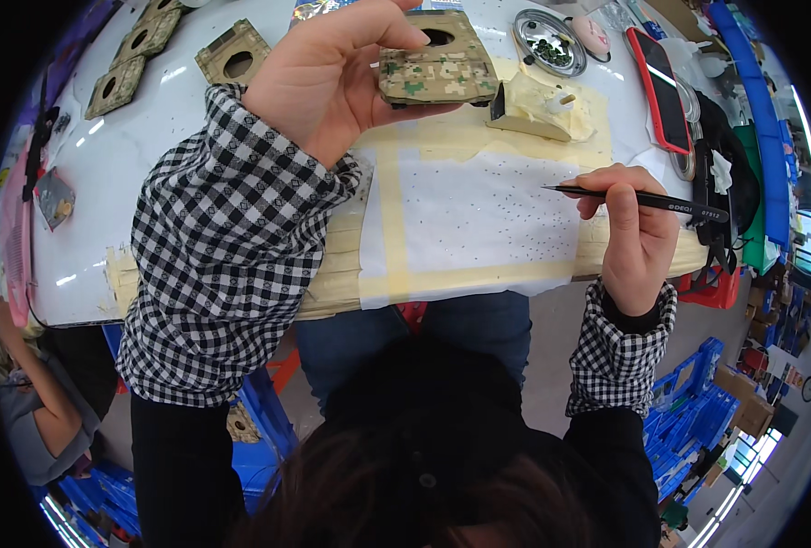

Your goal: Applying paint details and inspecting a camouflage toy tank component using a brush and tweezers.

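Observation:
My left hand (pixel 319 87) grips a camouflage-patterned housing piece (pixel 437 75), boxy with a rounded dark hole, and holds it up over the far middle of the table. Its thumb rests by the hole, with the fingers underneath. In my right hand (pixel 638 242) is a pair of black tweezers (pixel 666 202), pinched between thumb and fingers. Their thin tips point left, above the right side of a white sheet (pixel 442 251) scattered with tiny dark specks. Whether the tips hold a speck is too small to tell.
More camouflage pieces (pixel 238 62) lie at the far left. Beyond the sheet stand a cream-covered block (pixel 538 108) and a round metal dish (pixel 524 35) with dark bits. A red-cased phone (pixel 658 89) lies at right. Another person's arm (pixel 47 388) shows at left.

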Demonstrator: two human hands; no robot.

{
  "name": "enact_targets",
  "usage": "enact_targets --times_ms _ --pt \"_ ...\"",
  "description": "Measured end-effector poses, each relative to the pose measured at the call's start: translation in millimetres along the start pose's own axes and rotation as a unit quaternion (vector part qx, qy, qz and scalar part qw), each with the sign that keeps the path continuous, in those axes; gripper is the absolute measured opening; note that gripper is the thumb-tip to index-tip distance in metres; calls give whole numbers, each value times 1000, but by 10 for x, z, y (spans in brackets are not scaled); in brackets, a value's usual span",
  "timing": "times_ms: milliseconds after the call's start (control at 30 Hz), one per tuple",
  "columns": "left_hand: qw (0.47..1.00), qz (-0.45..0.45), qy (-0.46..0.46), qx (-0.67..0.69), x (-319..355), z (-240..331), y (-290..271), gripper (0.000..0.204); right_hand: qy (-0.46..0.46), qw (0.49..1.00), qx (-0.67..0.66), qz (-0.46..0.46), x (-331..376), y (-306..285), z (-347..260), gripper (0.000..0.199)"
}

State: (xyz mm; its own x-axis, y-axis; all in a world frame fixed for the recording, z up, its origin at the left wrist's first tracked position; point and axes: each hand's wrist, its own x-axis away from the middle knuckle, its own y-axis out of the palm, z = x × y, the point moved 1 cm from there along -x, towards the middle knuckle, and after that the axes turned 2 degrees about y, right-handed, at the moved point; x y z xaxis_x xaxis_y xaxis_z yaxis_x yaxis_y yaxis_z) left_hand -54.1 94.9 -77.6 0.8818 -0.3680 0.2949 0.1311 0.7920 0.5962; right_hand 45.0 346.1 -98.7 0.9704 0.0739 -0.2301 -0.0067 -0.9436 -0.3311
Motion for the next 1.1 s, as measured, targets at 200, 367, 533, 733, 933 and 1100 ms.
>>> enact_targets --times_ms 200,367,533,733,933,1100 --pt "1000 -6 -4 17 8 -7 18 69 18 999 -17 -41 122 38 63 20" --pt "1000 -29 8 3 8 -6 17 69 -48 995 0 -88 190 56 172 13" --pt "999 -33 21 -6 2 -31 29 71 -77 993 16 -87 203 57 226 14" --pt "1000 -23 8 -15 19 -12 31 71 -96 992 22 -81 194 45 224 15" --pt "999 -51 7 12 24 -9 28 70 -122 988 55 -75 187 59 230 16" --pt "997 -65 29 11 21 -14 32 69 -144 983 76 -79 181 70 207 17"
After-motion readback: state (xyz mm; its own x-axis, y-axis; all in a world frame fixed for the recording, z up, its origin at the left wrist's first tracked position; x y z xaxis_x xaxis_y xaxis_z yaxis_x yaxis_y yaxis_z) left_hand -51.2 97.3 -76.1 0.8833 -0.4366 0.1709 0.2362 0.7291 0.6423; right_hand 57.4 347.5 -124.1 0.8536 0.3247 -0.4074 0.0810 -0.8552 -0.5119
